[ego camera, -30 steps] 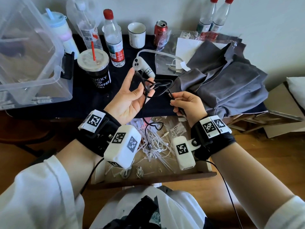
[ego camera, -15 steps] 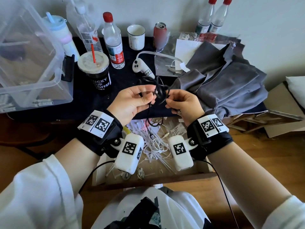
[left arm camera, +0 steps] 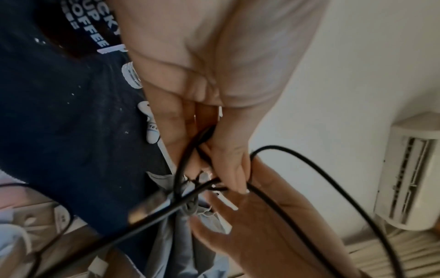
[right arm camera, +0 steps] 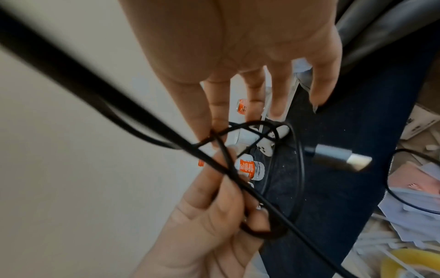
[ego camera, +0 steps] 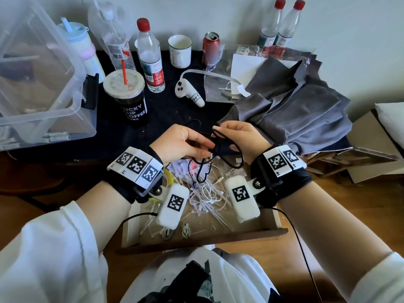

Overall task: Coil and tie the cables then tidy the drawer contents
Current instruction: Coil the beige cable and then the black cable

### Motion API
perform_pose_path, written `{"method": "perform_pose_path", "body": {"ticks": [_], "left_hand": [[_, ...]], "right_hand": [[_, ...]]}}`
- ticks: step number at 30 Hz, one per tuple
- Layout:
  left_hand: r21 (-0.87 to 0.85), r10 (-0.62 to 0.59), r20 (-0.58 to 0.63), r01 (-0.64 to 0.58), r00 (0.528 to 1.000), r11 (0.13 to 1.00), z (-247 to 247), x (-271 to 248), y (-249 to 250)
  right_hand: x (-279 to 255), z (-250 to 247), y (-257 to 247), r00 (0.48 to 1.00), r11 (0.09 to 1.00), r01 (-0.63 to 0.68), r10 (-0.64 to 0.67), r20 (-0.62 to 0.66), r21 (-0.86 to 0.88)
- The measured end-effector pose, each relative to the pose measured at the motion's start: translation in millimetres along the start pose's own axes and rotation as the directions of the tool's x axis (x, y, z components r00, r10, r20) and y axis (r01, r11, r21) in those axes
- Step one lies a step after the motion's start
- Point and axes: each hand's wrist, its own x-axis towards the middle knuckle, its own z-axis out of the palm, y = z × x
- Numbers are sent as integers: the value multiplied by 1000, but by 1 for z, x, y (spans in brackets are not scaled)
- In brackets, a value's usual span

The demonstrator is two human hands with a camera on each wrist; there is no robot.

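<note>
Both hands on black cable, above open drawer.
Left hand (ego camera: 181, 143): fingers curled, gripping gathered loops of the black cable (ego camera: 218, 147). Right hand (ego camera: 238, 136): fingertips pinch a strand just beside the left. Cable end hangs over the drawer (ego camera: 277, 219) of tangled white cables (ego camera: 205, 193), at the desk (ego camera: 166, 110) edge.

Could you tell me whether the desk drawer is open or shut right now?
Open: the drawer is pulled out below both hands, exposing loose white cables inside.

storage bin (ego camera: 43, 88) cropped left, cable plug (right arm camera: 342, 159) blurred
</note>
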Motion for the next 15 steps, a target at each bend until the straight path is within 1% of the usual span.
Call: {"method": "perform_pose_path", "body": {"ticks": [2,4,7,9,11,12,13,15], "left_hand": [[-23,-12,-40,11,999,1000,-1,0,-3],[-23,-27,-81,25,996,999,-2,1,-7],[-22,-55,-93,53,994,998,-1,1,-12],[4,-63,-94,64,994,998,-3,2,-17],[76,-62,-99,69,993,995,-6,2,-23],[92,-65,-102,75,993,993,-7,2,-26],[88,-71,-105,81,992,993,-7,1,-29],[29,-92,-115,96,989,995,-7,2,-34]], "right_hand": [[-1,-5,-2,999,998,44,-43,-11,42],[-3,-7,-6,998,993,56,-54,-19,104],[-4,-5,-12,998,971,67,-69,1,228],[-3,-7,-17,996,929,81,-84,-8,361],[-1,-15,-23,993,854,115,-115,-33,507],[0,-19,-26,991,829,130,-129,-40,545],[0,-22,-26,990,826,139,-136,-47,546],[-1,-27,-24,988,859,156,-144,-62,487]]}}
